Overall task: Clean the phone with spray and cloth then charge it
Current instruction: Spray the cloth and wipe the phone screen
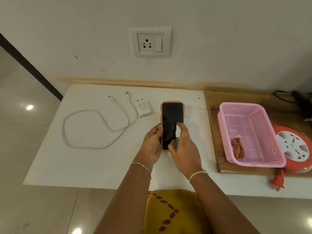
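Currently left hand [152, 144] fingers grip the phone [172, 115]; right hand [184, 150] fingers clasp spray bottle [177, 132].

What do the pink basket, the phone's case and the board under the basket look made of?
Pink basket: moulded plastic with a slight sheen; even perforated grid in walls and floor.
Phone case: likely matte silicone or soft plastic; rounded orange edge without glare, not certain.
Board: wood or wood-look laminate; brown grain streaks, smooth surface.
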`<state>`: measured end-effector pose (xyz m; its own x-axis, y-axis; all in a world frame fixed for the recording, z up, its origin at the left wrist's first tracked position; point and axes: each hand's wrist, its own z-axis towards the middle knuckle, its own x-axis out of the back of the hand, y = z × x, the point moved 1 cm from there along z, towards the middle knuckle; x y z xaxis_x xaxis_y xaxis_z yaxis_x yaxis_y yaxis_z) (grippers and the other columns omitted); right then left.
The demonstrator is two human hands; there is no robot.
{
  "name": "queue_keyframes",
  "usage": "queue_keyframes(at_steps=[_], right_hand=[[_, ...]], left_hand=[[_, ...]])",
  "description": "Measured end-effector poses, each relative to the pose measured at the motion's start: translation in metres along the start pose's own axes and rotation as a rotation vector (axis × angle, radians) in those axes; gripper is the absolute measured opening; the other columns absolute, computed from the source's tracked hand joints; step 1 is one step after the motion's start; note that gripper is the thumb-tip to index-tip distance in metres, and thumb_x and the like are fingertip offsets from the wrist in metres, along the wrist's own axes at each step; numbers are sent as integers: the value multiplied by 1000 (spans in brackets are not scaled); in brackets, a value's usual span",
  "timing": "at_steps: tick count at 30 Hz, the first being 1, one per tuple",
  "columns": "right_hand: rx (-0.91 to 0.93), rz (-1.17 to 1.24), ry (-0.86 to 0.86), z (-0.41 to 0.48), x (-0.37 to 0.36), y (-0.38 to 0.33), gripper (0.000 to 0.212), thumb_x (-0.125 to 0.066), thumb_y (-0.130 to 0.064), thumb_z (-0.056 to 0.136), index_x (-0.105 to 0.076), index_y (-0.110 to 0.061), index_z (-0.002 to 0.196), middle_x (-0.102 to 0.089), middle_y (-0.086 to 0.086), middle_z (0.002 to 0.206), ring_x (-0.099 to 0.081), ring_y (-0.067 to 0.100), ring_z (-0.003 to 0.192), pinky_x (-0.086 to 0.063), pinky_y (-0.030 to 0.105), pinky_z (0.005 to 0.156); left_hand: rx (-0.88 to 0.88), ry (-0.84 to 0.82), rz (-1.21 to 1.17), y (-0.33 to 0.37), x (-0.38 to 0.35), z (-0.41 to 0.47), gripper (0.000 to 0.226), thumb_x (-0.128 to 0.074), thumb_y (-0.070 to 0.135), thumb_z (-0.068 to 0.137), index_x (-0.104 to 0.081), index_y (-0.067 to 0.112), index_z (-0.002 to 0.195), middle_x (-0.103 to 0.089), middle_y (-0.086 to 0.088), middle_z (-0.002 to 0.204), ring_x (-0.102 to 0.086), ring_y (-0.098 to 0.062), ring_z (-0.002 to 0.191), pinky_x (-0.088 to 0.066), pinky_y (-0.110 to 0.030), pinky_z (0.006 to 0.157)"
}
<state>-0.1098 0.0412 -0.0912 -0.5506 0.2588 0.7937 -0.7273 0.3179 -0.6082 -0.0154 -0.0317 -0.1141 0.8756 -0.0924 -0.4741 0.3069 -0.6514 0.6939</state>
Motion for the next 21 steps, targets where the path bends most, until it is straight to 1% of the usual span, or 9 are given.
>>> queue_keyframes(at_steps=[3,6,10,13,16,18,20,21], right_hand=[[-1,-6,3,-2,-1,1,62,-61,-29,90,-24,-27,139,-63,1,118,-68,21,84,-54,28,79],[5,-3,12,-3,-1,2,63,-63,-30,89,-26,-26,140,-60,1,123,-68,22,88,-53,28,82],[37,27,28,-4,-1,3,65,-63,-30,88,-25,-26,141,-54,3,133,-68,22,88,-54,28,80],[64,62,67,-5,1,2,64,-61,-31,89,-23,-29,140,-54,4,133,-69,23,86,-55,27,77],[90,137,138,-5,9,3,60,-60,-29,90,-19,-36,135,-56,5,128,-69,20,79,-53,18,70],[102,208,193,-2,16,4,60,-60,-26,90,-20,-37,133,-54,5,128,-67,17,78,-51,12,69],[143,242,297,0,25,5,59,-59,-25,90,-23,-30,136,-49,-3,123,-61,3,75,-44,0,65],[153,231,362,2,30,7,58,-59,-24,89,-26,-22,137,-44,-6,120,-57,-8,80,-38,-6,64]], left_hand=[[-3,12,6,0,0,0,27,-44,23,100,-68,13,110,-74,-5,100,-73,-18,85,-58,-30,66],[4,23,10,0,0,-1,27,-45,24,100,-68,15,111,-74,-5,103,-73,-17,89,-58,-28,68],[1,23,11,0,-1,-2,27,-45,24,100,-70,16,105,-74,-5,101,-73,-18,88,-58,-27,66],[1,24,15,1,-2,-3,27,-44,22,100,-70,16,105,-73,-6,103,-72,-19,91,-58,-29,70],[3,32,20,2,-4,-4,28,-42,22,101,-68,15,107,-69,-9,115,-68,-23,102,-56,-32,81],[1,44,27,3,-4,-4,29,-42,23,101,-67,13,111,-66,-11,121,-64,-26,110,-53,-35,89],[3,49,35,2,-5,-4,29,-42,24,101,-66,12,113,-65,-11,124,-62,-27,115,-51,-37,95],[4,53,35,1,-5,-3,29,-42,23,101,-66,12,113,-65,-11,125,-61,-27,116,-50,-38,97]])
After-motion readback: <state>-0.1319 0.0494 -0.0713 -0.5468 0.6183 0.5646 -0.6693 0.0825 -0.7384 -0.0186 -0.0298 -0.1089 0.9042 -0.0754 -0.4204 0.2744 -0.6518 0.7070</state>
